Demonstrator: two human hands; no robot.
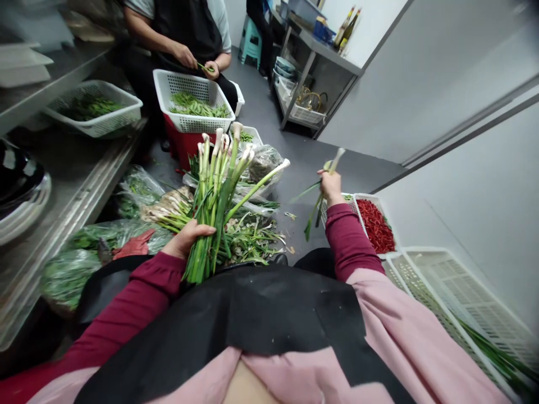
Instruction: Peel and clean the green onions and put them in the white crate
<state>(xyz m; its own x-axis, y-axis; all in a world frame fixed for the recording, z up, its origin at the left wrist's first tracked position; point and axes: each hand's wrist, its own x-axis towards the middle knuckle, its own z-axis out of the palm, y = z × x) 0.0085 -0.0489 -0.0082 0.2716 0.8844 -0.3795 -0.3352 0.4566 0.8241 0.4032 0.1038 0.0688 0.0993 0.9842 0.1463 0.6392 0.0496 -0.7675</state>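
My left hand (190,238) is closed around a thick bunch of green garlic (214,185), white bulb ends up and cut green ends down. One stalk leans out of the bunch to the right. Off to the right, my right hand (331,185) grips a small piece of green garlic (334,161), its white end pointing up and thin green leaves hanging below. Beneath the bunch lies a pile of leaf trimmings (252,238). More untrimmed green garlic (168,210) with rooty ends rests left of it.
A person (185,33) sits opposite behind a white basket of green pods (162,92). Bagged greens (71,275) lie at left beside a metal shelf (96,196). At right stand a basket of red chillies (377,224), long white baskets (475,292) and a wall.
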